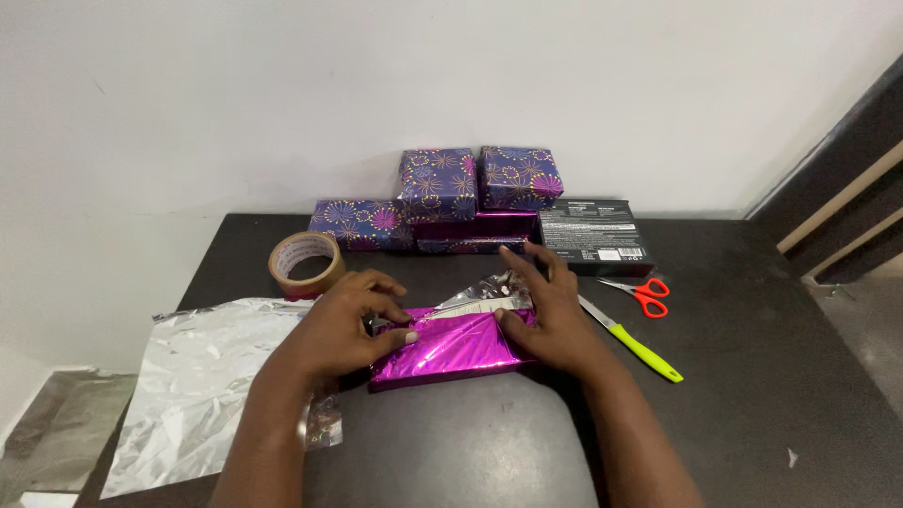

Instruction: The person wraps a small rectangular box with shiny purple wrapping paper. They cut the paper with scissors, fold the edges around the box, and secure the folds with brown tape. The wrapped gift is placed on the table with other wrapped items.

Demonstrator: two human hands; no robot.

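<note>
A flat box half covered in shiny magenta wrapping paper (442, 353) lies at the middle of the dark table (752, 376). My left hand (343, 325) presses on its left end, thumb laid along the top fold. My right hand (546, 306) rests on its right end, fingers spread over a crumpled silver flap of paper (484, 293) that sticks up behind the box. Both hands hold the paper flat against the box.
A silver sheet (202, 376) spreads to the left, over the table edge. A roll of brown tape (306, 263) stands behind it. Several purple patterned wrapped boxes (437, 183) and a black box (593, 230) line the wall. Red-handled scissors (644, 296) and a green-handled knife (640, 348) lie right.
</note>
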